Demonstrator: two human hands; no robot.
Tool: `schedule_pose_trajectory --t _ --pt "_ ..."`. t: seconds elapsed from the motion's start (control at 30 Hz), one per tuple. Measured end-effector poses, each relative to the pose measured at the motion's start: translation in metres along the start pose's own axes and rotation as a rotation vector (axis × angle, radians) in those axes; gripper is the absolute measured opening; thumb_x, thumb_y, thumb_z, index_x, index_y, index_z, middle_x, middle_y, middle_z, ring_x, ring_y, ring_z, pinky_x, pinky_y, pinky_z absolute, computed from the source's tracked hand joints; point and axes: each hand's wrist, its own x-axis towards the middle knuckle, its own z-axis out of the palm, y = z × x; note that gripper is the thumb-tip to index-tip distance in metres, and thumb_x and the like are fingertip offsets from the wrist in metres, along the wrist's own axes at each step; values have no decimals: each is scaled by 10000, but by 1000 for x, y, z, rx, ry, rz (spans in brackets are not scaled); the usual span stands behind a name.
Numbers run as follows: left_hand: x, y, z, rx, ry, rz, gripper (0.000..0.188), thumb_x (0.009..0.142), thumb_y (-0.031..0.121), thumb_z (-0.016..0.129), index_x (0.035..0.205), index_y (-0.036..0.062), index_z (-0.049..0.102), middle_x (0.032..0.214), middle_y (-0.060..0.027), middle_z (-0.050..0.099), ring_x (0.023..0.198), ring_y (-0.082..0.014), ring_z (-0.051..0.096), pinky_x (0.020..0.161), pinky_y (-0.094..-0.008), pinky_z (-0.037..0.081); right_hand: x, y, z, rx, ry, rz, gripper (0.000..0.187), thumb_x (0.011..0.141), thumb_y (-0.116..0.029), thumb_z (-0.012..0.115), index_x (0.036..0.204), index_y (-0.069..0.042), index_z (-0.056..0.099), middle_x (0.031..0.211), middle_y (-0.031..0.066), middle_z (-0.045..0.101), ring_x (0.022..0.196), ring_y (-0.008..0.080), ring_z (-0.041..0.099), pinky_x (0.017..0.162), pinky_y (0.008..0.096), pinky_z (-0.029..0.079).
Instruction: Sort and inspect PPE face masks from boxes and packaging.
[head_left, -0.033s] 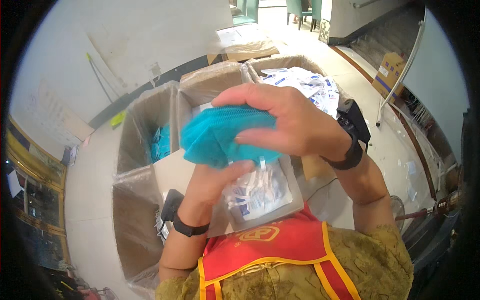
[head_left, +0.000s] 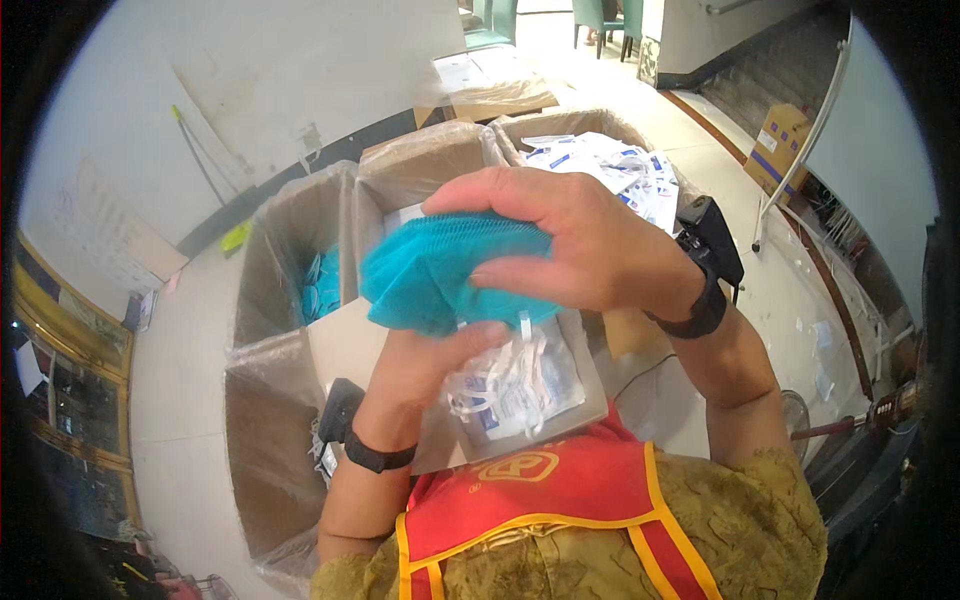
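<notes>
A stack of teal face masks [head_left: 415, 275] is held up in front of me, its ribbed edges uppermost and white ear loops [head_left: 525, 370] dangling below. My right hand [head_left: 590, 240] grips the stack from the right, thumb on the near side and fingers over the top. From below, my left hand [head_left: 440, 355] supports it; the thumb shows, while its other fingers are hidden behind the masks. Under the hands, an open box [head_left: 590, 375] holds white and blue printed packets [head_left: 535, 405].
Plastic-lined cartons [head_left: 285, 225] stand ahead and to the left; one holds more teal masks [head_left: 322, 285]. White packets [head_left: 615, 170] fill the far carton. A closed brown carton [head_left: 778, 150] stands at the far right, near a white metal stand [head_left: 800, 140]. A wall [head_left: 300, 70] rises at the far left.
The white ear loops below the masks have swung slightly. Both hands keep their hold on the stack and have hardly moved.
</notes>
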Motion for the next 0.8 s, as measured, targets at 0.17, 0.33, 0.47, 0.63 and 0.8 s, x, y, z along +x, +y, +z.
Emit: schedule_pose_trajectory --t 0.17,0.33,0.47,0.63,0.8 --pt "1 -7 -20 -70 -135 -100 552 792 53 697 1296 45 474 1145 -38 569 946 -133 581 733 -246 513 -3 3 0 79 15 42 521 754 -137 692 1235 -47 514 1143 146 604 1045 278 606 890 347 478" --pt "3 -9 -5 -22 164 -30 417 880 119 623 1263 25 485 962 -32 618 662 -65 536 532 -220 425 -24 18 10 489 171 258 732 712 -54 737 1366 -63 409 1278 109 529 1148 201 533 964 338 437" --pt "8 -10 -8 -51 182 38 353 905 191 635 1201 32 527 838 -55 613 493 -81 463 427 -238 370 -55 47 45 942 338 332 821 673 9 753 1399 -53 372 1278 73 523 1152 160 511 1010 333 403" --pt "4 -13 1 58 141 77 303 894 171 646 1145 28 555 772 -43 600 464 -98 472 403 -242 369 -46 35 54 850 34 444 707 725 -49 768 1353 -76 443 1335 92 502 1232 190 471 1037 360 383" --pt "4 -17 -13 567 122 332 273 856 164 693 1066 21 594 730 -46 590 432 -109 500 371 -249 377 -60 64 68 351 142 180 503 788 -121 722 1259 -86 550 1249 99 592 1127 257 569 967 397 446"
